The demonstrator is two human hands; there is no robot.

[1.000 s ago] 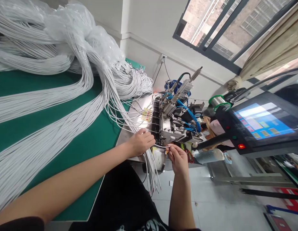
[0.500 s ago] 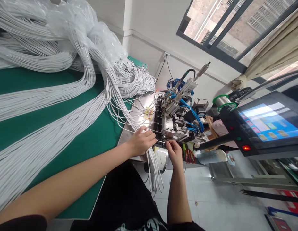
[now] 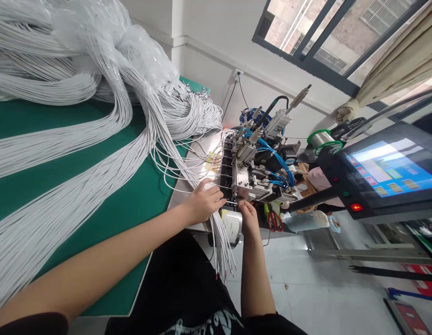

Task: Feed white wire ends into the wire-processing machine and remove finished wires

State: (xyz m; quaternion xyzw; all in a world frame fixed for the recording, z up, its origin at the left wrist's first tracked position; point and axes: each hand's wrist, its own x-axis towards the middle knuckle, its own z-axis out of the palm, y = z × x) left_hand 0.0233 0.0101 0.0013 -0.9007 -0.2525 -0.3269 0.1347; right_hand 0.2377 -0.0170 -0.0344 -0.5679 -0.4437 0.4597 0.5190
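A pale wall and a dark-framed window [image 3: 316, 51] stand behind a green-topped bench [image 3: 146, 186], which carries long sheaves of white cables [image 3: 79, 200], their far part wrapped in clear plastic bags [image 3: 97, 42]. A steel plate [image 3: 179, 197] meets the bench's right edge and leads to a machine [image 3: 252, 174] with blue air tubes; several cables run across the plate into its row of black holders [image 3: 227, 170].

One white cable [image 3: 231, 202] spans the short gap between the two hands, at the near end of that row. The left hand [image 3: 207, 203] has its grip closed on this cable, which emerges at the fingertips; a loose bundle [image 3: 222, 246] passes beneath the palm and hangs over the plate's near edge, and whether the grip also holds it I cannot tell. The right hand [image 3: 248, 215] has its grip pinched together on the cable's other end, just beside the machine's near corner. Whether the cable touches a holder cannot be made out.

Below the hands sits a white roll [image 3: 233, 227]; red-handled scissors [image 3: 274, 220] lie right of the right hand, near a tilted control screen [image 3: 392, 170].
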